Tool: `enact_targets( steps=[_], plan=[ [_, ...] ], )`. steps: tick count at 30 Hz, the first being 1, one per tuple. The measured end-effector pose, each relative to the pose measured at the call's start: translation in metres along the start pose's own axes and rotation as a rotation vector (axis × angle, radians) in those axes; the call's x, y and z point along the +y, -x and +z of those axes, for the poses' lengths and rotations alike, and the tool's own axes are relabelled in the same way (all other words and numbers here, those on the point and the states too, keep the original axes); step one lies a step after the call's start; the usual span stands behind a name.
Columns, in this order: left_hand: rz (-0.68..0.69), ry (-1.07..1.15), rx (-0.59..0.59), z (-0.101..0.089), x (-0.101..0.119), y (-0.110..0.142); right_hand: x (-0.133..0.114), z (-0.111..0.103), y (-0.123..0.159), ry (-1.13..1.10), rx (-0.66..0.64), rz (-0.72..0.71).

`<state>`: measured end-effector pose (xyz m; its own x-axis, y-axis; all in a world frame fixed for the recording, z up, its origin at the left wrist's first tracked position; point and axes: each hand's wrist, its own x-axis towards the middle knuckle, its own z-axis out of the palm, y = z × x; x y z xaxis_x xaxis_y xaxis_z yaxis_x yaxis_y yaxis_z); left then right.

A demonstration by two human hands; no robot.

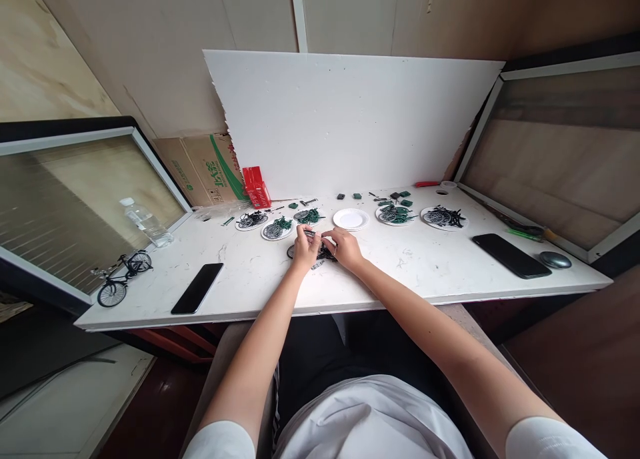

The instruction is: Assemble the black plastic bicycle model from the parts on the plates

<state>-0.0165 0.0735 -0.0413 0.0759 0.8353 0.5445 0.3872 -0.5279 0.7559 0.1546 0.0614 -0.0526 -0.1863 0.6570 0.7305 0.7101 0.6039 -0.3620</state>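
Note:
My left hand point(305, 247) and my right hand point(345, 245) meet over the middle of the white table. The left fingers are closed on a small dark part point(310, 233), too small to name. My right thumb and fingertips are pinched together at its right end; whether they grip this part or another piece is hidden. Just under both hands lies a partly assembled black model bicycle point(326, 253), mostly covered by them. One of its wheels point(291, 251) shows left of my left hand. Small grey pieces point(317, 265) rest on the table below the hands.
Behind the hands, paper plates hold black, grey and green model parts point(395, 214); another white plate point(351, 209) stands among them. A finished model bicycle point(125, 277), bottle point(147, 222) and phone point(197, 288) are left. A black phone point(510, 255) and mouse point(555, 259) lie right.

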Motion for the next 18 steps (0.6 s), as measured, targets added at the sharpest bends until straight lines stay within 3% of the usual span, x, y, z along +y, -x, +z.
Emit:
enact_targets(
  steps=[10, 18],
  plan=[
    [0.021, -0.003, 0.014, -0.001, 0.004, 0.0, -0.007, -0.007, -0.002, -0.101, 0.086, 0.027],
    [0.064, -0.027, -0.076, -0.003, 0.001, -0.001, -0.013, -0.012, -0.001, -0.15, 0.004, -0.038]
  ],
)
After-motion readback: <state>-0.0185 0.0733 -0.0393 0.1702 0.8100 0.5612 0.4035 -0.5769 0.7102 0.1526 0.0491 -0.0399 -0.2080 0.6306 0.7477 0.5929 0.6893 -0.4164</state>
